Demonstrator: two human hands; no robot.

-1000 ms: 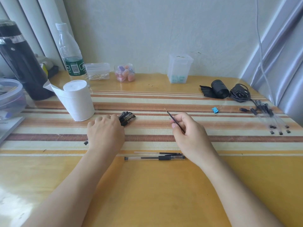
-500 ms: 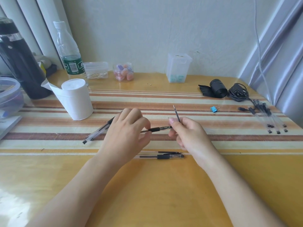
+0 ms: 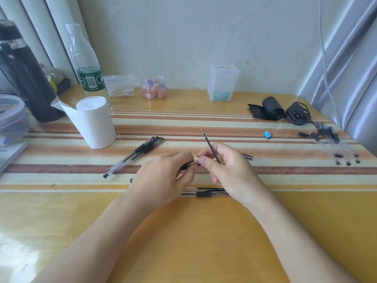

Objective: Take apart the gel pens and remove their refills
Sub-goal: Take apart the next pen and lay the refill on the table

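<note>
Two bare hands met over the striped mat [image 3: 204, 127] on the yellow table [image 3: 183, 242]. The left hand [image 3: 163, 178] had its fingers pinched shut on a gel pen [image 3: 190, 165], near the pen's black grip. The right hand [image 3: 228, 170] pinched the same pen from the other side with its thumb and first finger. That hand also held a thin black refill [image 3: 210, 146], which stuck up and tilted away from the person. Just below the hands, another gel pen [image 3: 206, 194] lay flat on the table with a loose refill right beside it. Some whole pens [image 3: 134, 155] lay in a small bunch to the left, near a white roll of tissue [image 3: 92, 121]. Far off to the right lay a bunch of clear pen barrels [image 3: 336, 144]. A small blue binder clip [image 3: 267, 134] sat on the mat between the hands and those barrels.
</note>
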